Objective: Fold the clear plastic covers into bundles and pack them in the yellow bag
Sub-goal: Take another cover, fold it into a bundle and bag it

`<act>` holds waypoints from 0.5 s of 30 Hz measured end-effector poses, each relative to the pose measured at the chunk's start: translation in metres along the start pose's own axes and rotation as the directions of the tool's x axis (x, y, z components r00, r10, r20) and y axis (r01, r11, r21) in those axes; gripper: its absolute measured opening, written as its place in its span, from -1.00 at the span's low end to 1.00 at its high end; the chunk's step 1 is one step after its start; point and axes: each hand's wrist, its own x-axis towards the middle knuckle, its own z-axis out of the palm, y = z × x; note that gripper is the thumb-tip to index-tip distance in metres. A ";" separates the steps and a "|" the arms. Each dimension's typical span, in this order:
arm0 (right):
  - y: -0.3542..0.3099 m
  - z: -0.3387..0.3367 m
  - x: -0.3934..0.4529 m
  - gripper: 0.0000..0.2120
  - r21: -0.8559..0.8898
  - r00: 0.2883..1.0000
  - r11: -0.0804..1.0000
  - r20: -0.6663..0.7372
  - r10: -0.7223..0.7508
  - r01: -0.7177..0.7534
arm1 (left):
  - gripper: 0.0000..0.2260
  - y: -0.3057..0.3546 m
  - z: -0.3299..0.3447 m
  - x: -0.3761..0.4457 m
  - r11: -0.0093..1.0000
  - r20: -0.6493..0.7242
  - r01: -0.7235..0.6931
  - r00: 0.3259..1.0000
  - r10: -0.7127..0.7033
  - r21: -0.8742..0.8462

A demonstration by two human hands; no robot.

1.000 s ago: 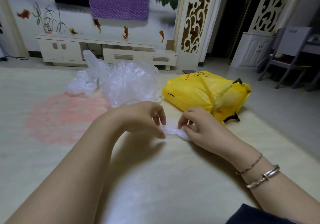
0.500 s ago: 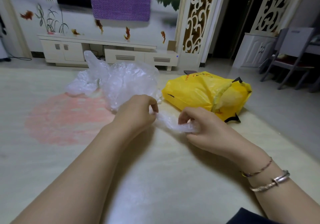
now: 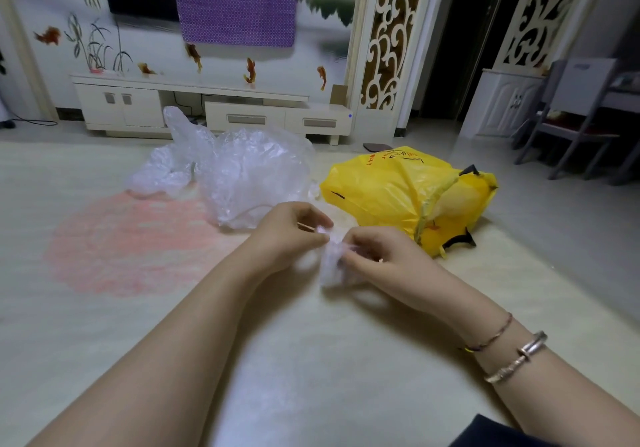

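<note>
both hands pinch one clear cover (image 3: 330, 263) low over the floor, near the yellow bag (image 3: 388, 190); left hand (image 3: 291, 235) grip at its top, right hand (image 3: 377, 259) grip on its side. best to keep the wad tight, tuck loose ends in. versus half a second ago, hands closer, strip bunched shorter. loose pile (image 3: 242, 169) unmoved.

At centre right the bag (image 3: 398, 197) is bright yellow with red print and black handles. The covers (image 3: 249, 173) at centre are clear whitish. The rug (image 3: 311, 360) is cream with a pink patch at left. A cloth (image 3: 237, 0) at top is purple.
</note>
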 end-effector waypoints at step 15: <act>0.008 0.009 0.014 -0.74 -0.004 0.932 0.966 -0.266 0.247 -0.257 | -0.81 0.006 0.007 -0.003 0.995 0.071 -0.002 0.997 -0.005 0.096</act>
